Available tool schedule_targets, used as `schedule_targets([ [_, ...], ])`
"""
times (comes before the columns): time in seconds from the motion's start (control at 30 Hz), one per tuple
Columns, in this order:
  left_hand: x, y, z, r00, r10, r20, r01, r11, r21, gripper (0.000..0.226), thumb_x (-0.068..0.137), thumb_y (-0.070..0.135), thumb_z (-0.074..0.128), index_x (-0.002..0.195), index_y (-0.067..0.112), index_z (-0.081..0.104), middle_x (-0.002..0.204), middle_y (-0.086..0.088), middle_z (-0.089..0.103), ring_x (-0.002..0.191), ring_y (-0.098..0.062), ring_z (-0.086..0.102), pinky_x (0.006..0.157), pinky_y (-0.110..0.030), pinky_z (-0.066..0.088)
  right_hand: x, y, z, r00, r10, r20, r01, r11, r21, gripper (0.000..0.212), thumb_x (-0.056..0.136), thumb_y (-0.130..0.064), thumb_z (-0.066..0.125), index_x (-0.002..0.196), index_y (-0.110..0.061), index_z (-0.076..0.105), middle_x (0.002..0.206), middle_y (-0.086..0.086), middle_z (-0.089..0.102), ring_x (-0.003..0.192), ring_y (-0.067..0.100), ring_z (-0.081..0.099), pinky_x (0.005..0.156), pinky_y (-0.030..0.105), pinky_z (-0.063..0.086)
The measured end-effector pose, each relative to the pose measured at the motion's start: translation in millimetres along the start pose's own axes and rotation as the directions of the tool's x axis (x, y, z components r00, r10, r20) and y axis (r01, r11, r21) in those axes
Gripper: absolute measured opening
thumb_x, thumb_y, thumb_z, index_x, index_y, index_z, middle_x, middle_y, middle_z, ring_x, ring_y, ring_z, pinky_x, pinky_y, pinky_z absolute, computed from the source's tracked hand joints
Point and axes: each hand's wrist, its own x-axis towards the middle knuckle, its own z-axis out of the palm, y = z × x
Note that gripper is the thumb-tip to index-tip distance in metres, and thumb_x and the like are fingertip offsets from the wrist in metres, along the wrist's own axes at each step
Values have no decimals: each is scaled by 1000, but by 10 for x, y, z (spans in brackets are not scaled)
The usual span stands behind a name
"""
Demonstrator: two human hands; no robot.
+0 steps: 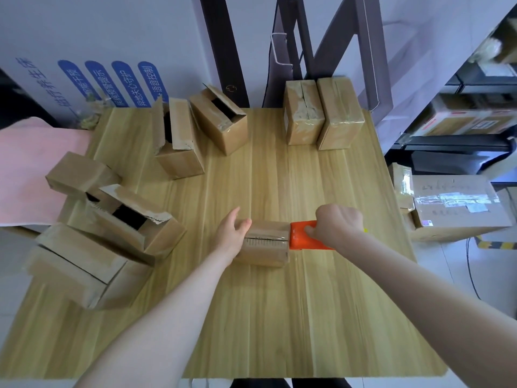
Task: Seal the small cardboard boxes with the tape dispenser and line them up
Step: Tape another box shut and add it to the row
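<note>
A small cardboard box (265, 245) lies in the middle of the wooden table (321, 303), with clear tape over its top. My left hand (232, 233) grips its left end. My right hand (335, 228) grips an orange tape dispenser (300, 235) that touches the box's right end. Two taped boxes (321, 113) stand side by side at the back right. Two open boxes (201, 130) stand at the back middle. Several more boxes (98, 219), some with open flaps, crowd the left side.
A pink cloth (28, 175) lies off the table's left edge. A large taped carton (453, 205) sits on the floor to the right. Dark metal frame legs (293, 51) rise behind the table, and shelves (475, 107) stand at the far right.
</note>
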Motion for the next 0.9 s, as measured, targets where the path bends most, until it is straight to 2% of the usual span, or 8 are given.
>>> schedule_targets([
  [0.1, 14, -44, 26, 996, 74, -57, -72, 997, 36, 32, 94, 36, 56, 122, 19, 57, 130, 1, 56, 121, -17, 50, 97, -29, 39, 62, -113, -24, 1000, 27, 8, -27, 999, -19, 30, 86, -36, 56, 63, -21, 45, 64, -4, 48, 54, 15, 44, 47, 23, 27],
  [0.2, 24, -65, 53, 987, 125, -100, -118, 991, 67, 18, 93, 34, 57, 98, 18, 62, 109, 4, 62, 104, -15, 56, 81, -28, 39, 163, -173, -83, 997, 57, 52, -57, 998, -5, 24, 83, -31, 58, 64, -20, 48, 62, -5, 50, 51, 14, 43, 46, 21, 25],
  [0.33, 36, -58, 63, 979, 157, -127, -143, 983, 116, 20, 93, 34, 57, 93, 15, 61, 103, 3, 62, 95, -14, 56, 74, -28, 39, 304, -205, -225, 989, 63, 130, -68, 997, 33, 25, 83, -39, 60, 68, -20, 51, 65, -5, 53, 53, 13, 47, 46, 22, 30],
  [0.53, 28, -28, 70, 973, 169, -158, -144, 977, 155, 21, 93, 35, 58, 92, 14, 61, 99, 4, 61, 91, -13, 54, 68, -27, 35, 159, -341, -99, 998, 44, -50, -48, 995, -89, 26, 78, -16, 59, 59, -22, 42, 55, -7, 39, 45, 13, 30, 46, 19, 20],
  [0.63, 10, -23, 84, 972, 169, -163, -145, 978, 148, 22, 93, 34, 58, 93, 12, 61, 101, 1, 61, 93, -16, 55, 72, -28, 36, 21, -383, 119, 998, 52, -42, -53, 998, -34, 25, 81, -13, 58, 61, -20, 46, 64, -5, 54, 51, 15, 45, 47, 20, 23],
  [0.73, 8, -61, 83, 976, 148, -157, -128, 983, 135, 24, 93, 37, 58, 92, 13, 60, 103, 0, 61, 95, -16, 55, 77, -31, 41, -177, -419, 636, 978, 117, 174, -152, 968, 202, 16, 85, -24, 58, 71, -20, 55, 83, -3, 67, 77, 21, 64, 55, 21, 34],
  [0.83, 14, -43, 101, 973, 101, -206, -84, 992, 93, 24, 92, 38, 59, 90, 14, 59, 100, 0, 61, 92, -17, 56, 77, -31, 42, -235, -136, 933, 949, 200, 244, -271, 914, 303, 39, 86, -52, 54, 67, -18, 51, 75, -3, 63, 68, 21, 59, 50, 23, 33],
  [0.9, -32, -14, 154, 962, 31, -272, -28, 999, 15, 24, 92, 39, 58, 90, 14, 58, 98, -1, 61, 91, -19, 57, 73, -29, 40, -315, 31, 1041, 941, 230, 248, -310, 879, 361, 48, 86, -61, 50, 71, -16, 58, 64, -5, 55, 59, 20, 55, 45, 22, 30],
])
